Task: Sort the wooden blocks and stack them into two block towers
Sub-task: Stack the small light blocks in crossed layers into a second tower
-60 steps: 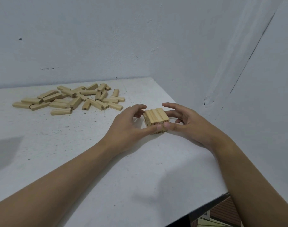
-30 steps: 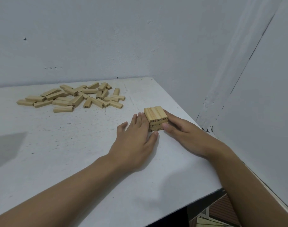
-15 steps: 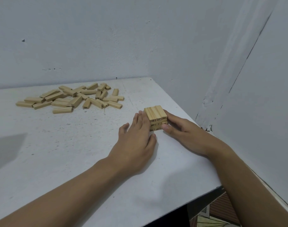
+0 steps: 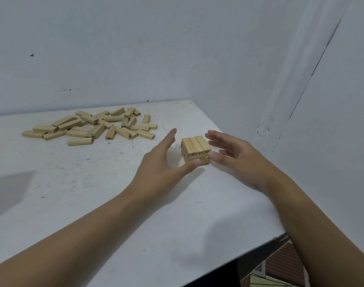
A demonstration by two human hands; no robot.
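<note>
The left hand (image 4: 164, 162) and right hand (image 4: 237, 158) are spread open on each side of the small tower (image 4: 195, 149) mid-frame, and the loose blocks (image 4: 94, 127) lie upper left, nearer the left hand.

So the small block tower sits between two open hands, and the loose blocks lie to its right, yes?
Not quite. The head view shows the loose blocks lying to the left of the block tower. The tower does sit between the open left hand and right hand.
</note>
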